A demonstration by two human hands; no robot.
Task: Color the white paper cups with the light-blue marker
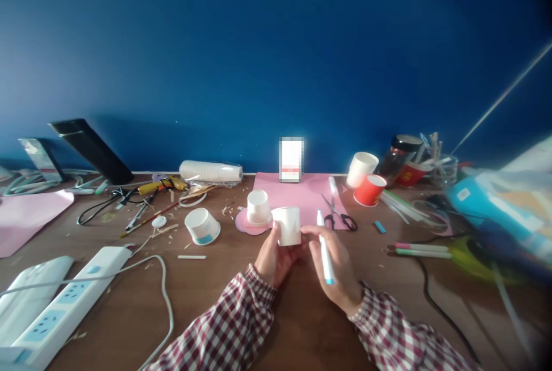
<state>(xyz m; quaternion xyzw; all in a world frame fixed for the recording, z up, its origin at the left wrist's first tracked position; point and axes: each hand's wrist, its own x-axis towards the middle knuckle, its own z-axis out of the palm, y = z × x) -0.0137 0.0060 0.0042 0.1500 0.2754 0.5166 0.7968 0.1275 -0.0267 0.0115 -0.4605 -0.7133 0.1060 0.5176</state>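
White paper is forming the cup point(288, 227) that the left grip point(272, 259) is holding, its thumb pressing along the cup's left side. Just to the right, the right grip point(338, 264) is closing around a blue-ended white marker point(326, 259), whose long axis is running away from the body, its far end leaning slightly toward the cup. Marker and cup are staying apart by a gap; the right forefinger is reaching left across it, but whether it is touching the cup I cannot tell. Beyond the left grip, a second white cup point(257, 208) is standing on pink discs point(241, 224). Beyond the right grip, scissors point(334, 214) are lying over the edge of a pink sheet point(297, 195), and farther right a red cup point(370, 191) is resting on the desk point(310, 325). Well left of the left grip, a low white tub point(202, 224) is sitting.
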